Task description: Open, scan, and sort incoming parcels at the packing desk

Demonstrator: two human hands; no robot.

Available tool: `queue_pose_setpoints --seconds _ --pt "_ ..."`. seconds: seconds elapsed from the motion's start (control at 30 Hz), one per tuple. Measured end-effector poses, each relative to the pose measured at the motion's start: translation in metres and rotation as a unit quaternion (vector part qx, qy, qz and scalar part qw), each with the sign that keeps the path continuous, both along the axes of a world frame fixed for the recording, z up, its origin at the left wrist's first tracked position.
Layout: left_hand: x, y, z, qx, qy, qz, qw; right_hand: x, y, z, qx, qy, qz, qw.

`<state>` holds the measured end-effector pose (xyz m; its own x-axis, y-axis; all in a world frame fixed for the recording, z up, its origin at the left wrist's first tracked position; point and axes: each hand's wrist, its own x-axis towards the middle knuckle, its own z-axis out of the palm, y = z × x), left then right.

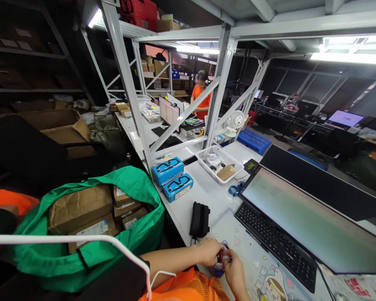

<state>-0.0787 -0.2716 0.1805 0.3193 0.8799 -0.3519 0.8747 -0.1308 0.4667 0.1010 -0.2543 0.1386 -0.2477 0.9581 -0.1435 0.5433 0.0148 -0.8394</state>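
Observation:
My left hand [209, 251] reaches in from the left over the front edge of the white desk, its fingers closed. Facing it is my right hand [233, 267], with thumb and fingers pinched together. Between both hands is a small item [219, 267] with dark, reddish and blue parts; the fingers cover most of it, so its kind is unclear. Just beyond my left hand lies a black padded case [199, 219]. A patterned desk mat [253, 251] with cartoon figures lies under and beside my right hand.
A keyboard [278, 246] and monitor [313, 217] stand to the right. Farther back are blue boxes [178, 188], a white basket [203, 155] and blue tape [234, 190]. A green sack [144, 238] of cartons is at left. A person in orange [202, 100] works beyond the metal frame.

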Motion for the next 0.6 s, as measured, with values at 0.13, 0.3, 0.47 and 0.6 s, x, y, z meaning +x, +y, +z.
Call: queue_pose_setpoints --seconds 0.13,0.3,0.47,0.6 --pt "-0.005 0.003 -0.008 0.008 -0.01 -0.016 1.0 0.003 0.006 0.001 -0.012 -0.002 0.024 1.0" --pt "0.001 0.008 -0.02 0.023 0.009 -0.038 0.999 0.004 0.009 0.003 -0.029 0.001 0.027 0.999" --pt "0.007 0.003 -0.007 0.034 0.024 -0.055 0.998 0.009 0.014 0.002 -0.036 0.015 0.014 0.999" --pt "0.007 -0.004 0.013 0.027 0.036 -0.027 0.999 0.009 0.016 0.001 -0.023 -0.001 -0.005 1.0"
